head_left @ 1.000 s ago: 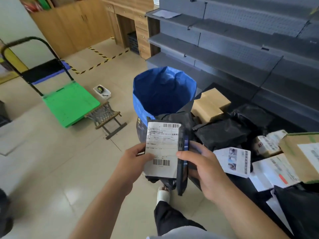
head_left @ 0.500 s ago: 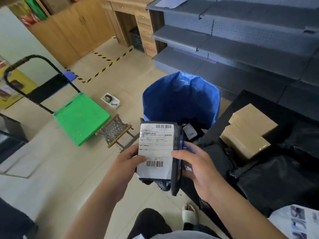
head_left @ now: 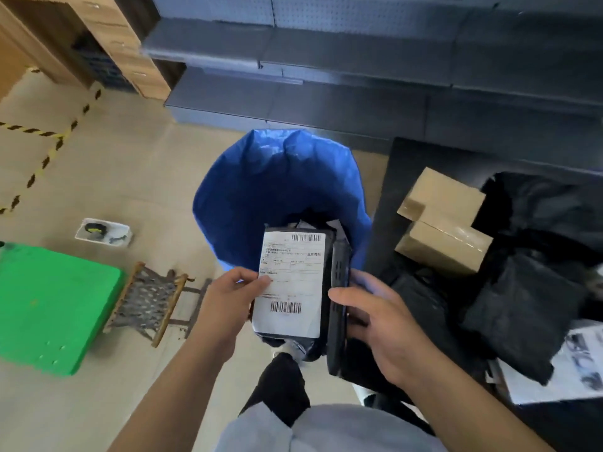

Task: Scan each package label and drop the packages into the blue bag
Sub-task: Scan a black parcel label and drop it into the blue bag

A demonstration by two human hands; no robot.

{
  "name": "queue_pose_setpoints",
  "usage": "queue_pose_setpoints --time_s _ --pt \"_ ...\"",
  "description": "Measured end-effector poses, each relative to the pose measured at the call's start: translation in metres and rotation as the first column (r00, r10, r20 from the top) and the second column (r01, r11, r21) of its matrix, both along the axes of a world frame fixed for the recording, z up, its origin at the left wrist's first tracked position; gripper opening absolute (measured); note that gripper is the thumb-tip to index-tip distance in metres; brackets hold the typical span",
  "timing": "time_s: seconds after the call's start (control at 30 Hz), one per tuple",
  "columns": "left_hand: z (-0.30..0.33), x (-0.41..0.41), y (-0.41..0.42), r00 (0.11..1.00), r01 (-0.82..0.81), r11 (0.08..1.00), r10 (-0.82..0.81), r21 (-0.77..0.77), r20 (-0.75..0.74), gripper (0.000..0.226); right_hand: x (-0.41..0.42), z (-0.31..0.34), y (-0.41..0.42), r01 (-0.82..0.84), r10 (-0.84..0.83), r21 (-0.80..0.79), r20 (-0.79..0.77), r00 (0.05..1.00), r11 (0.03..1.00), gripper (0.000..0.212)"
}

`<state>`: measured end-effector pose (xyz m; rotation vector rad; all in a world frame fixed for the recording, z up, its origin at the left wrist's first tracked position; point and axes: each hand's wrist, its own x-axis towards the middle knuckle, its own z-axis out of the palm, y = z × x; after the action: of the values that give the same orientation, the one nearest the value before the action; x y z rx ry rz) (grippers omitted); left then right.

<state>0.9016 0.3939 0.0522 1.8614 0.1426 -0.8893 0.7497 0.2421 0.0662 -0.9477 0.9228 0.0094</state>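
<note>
The left hand (head_left: 228, 298) grips the left edge of a black plastic mailer package (head_left: 293, 334), thumb pressed on the package's white rectangular shipping label (head_left: 290, 282). The label faces the camera and carries one barcode near its top edge and a second near its bottom edge. The right hand (head_left: 381, 327) is closed around a black slab-shaped handheld scanner (head_left: 337, 308), held upright and edge-on, touching the right edge of the package. The package is held in the air in front of the open mouth of the blue woven plastic bag (head_left: 277, 187), which stands on the beige tiled floor (head_left: 130, 177). Dark packages are partly visible inside the bag, behind the held package.

To the right of the bag, a black counter (head_left: 391, 190) carries two brown cardboard boxes (head_left: 440, 223), stacked and offset, several black plastic mailers (head_left: 518, 305) and a white printed parcel (head_left: 574, 363). To the left, on the floor, lie a green plastic platform cart deck (head_left: 49, 305), a small folding stool with a woven seat (head_left: 146, 301) and a small white tray (head_left: 104, 231). Grey metal shelving (head_left: 326, 60) stands behind the bag.
</note>
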Motion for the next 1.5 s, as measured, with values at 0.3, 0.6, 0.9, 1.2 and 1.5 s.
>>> queue_pose_setpoints --time_s 0.3,0.6,0.9,1.2,1.5 --pt "-0.044 0.122 -0.024 0.986 0.137 0.988 -0.143 -0.066 -0.088 0.018 0.049 0.019 0.027 0.360 -0.362 -0.058 -0.033 0.932 0.931 0.039" --pt "-0.100 0.155 -0.095 0.943 0.264 0.965 -0.258 0.000 -0.212 0.018 0.024 0.036 0.053 0.501 -0.516 -0.151 -0.085 0.852 0.852 0.063" --pt "-0.091 0.115 -0.082 0.970 0.178 0.982 -0.187 -0.071 -0.158 0.005 -0.020 0.034 0.074 0.685 -0.697 -0.129 -0.103 0.710 0.717 0.023" --pt "-0.044 -0.008 -0.036 0.907 0.342 0.917 -0.379 -0.205 -0.182 0.015 -0.100 0.040 0.083 0.666 -0.674 -0.131 -0.023 0.738 0.734 0.020" --pt "0.004 -0.206 -0.065 0.809 0.523 0.793 -0.577 -0.313 -0.110 0.014 -0.267 0.053 0.087 0.721 -0.718 -0.161 0.090 0.690 0.674 0.017"
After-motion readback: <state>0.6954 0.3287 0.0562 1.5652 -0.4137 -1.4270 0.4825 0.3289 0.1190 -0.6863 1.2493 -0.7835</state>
